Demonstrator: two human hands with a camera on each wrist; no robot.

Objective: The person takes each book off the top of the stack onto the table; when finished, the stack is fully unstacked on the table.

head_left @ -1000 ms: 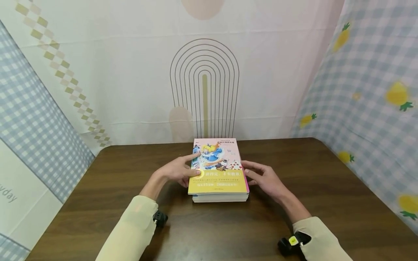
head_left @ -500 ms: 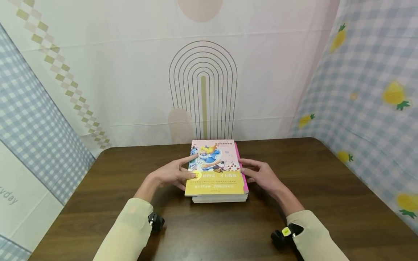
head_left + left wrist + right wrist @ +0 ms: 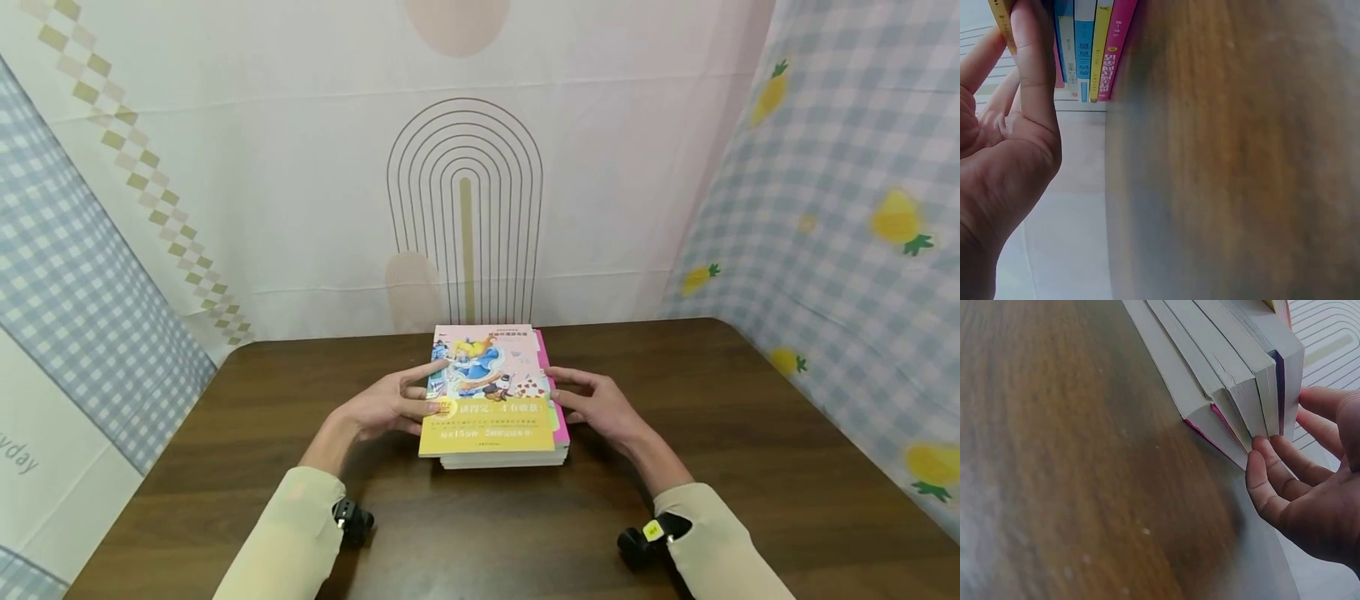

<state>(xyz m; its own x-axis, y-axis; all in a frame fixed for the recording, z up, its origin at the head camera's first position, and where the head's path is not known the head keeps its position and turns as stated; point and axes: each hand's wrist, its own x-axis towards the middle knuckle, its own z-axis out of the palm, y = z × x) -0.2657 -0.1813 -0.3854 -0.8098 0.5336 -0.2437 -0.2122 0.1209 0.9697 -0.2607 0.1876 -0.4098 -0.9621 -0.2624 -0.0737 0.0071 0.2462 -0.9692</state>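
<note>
A picture book (image 3: 483,362) with a blonde girl in blue and a yellow band lies on top of a stack of books (image 3: 502,460). It sits offset to the left, so a strip of a pink cover shows along the right. My left hand (image 3: 375,407) pinches its left edge, where the left wrist view shows the yellow spine (image 3: 1002,22) between the digits. Lower spines (image 3: 1085,53) are blue, yellow and pink. Against the stack's right side, my right hand (image 3: 603,407) rests its relaxed fingertips on the page edges (image 3: 1225,362).
The brown wooden table (image 3: 465,542) extends around the stack. A white cloth (image 3: 315,208) with printed arches hangs behind its far edge. Checked cloths (image 3: 847,275) hang at both sides. Each wrist wears a small black camera (image 3: 352,522).
The top book has slid left over the stack with my left hand, uncovering more of the pink cover below. My right hand stays at the stack's right side, and the head view has shifted slightly.
</note>
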